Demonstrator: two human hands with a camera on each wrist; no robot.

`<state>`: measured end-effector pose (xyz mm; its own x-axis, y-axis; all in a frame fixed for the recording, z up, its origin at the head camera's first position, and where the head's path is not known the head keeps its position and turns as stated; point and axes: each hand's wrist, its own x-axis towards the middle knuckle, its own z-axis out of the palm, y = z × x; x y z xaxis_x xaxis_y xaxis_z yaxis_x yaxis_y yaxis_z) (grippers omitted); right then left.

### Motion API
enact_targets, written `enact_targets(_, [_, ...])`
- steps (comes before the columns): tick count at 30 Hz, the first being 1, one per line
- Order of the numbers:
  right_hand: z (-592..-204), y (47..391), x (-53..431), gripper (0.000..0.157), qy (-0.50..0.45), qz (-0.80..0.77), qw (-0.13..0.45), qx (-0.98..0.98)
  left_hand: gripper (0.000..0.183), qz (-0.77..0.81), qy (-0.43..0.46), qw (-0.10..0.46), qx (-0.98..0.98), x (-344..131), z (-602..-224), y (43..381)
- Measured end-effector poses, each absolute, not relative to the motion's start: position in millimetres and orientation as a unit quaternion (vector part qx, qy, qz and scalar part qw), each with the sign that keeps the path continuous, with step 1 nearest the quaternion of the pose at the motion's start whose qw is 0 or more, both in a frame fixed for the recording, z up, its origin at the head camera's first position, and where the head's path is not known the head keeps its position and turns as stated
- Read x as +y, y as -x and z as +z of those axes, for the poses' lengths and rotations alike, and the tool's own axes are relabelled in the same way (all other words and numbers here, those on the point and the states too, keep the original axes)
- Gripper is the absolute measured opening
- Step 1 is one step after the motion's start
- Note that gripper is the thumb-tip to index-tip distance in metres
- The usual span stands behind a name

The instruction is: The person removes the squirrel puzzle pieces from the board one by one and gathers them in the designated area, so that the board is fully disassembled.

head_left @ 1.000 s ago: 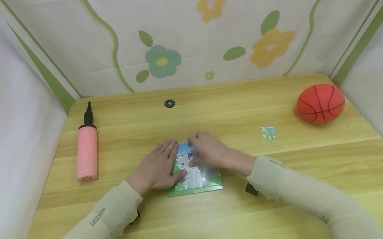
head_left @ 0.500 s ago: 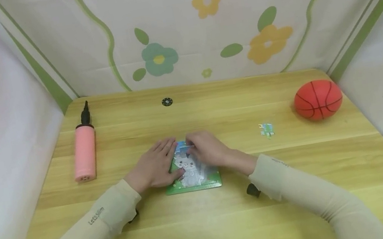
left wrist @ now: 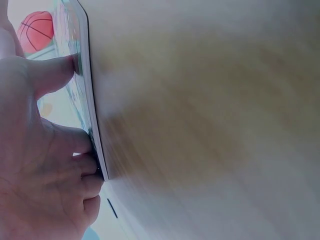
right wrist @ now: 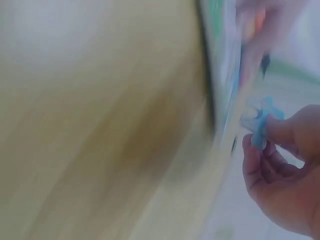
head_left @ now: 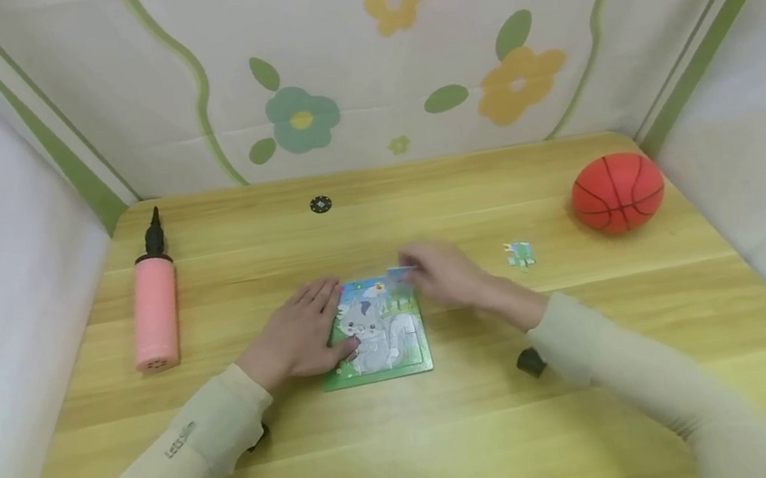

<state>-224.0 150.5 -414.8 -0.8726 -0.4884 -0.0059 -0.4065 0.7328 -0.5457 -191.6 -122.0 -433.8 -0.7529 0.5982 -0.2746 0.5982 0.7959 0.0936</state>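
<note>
A small jigsaw puzzle (head_left: 379, 350) with a grey squirrel picture lies on the table in a green-edged board. My left hand (head_left: 303, 333) rests along its left side, fingers extended and the thumb on the picture. Off the puzzle's upper right corner, my right hand (head_left: 445, 272) pinches a blue puzzle piece (right wrist: 262, 120) between thumb and fingers. In the head view that piece is blurred. Another loose puzzle piece (head_left: 520, 253), green and light blue, lies to the right of my right hand.
A pink hand pump (head_left: 155, 311) with a black nozzle lies on the left. A black round chip (head_left: 321, 204) sits near the back edge. A red toy basketball (head_left: 619, 193) is at the right. Flowered white cloth (head_left: 334, 36) hangs behind the table.
My right hand has moved off the puzzle to the right, carrying the blue puzzle piece. The squirrel picture is now less covered. My left hand stays on the puzzle; the head view shifted slightly.
</note>
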Motion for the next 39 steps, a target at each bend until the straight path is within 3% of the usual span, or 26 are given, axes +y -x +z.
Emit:
enact_targets(7, [-419,246,238,0.005,0.189,-0.268,0.061,0.943,0.092,-0.004,-0.314,0.155,0.937,-124,-430,192])
enact_targets(12, [-427,254,269,0.005,0.186,-0.262,0.081,0.944,0.092,-0.005,-0.316,0.150,0.937,-124,-433,193])
enact_targets(39, [-433,258,253,0.023,0.179,-0.185,0.098,0.961,0.092,-0.005,-0.321,0.135,0.938,-122,-439,193])
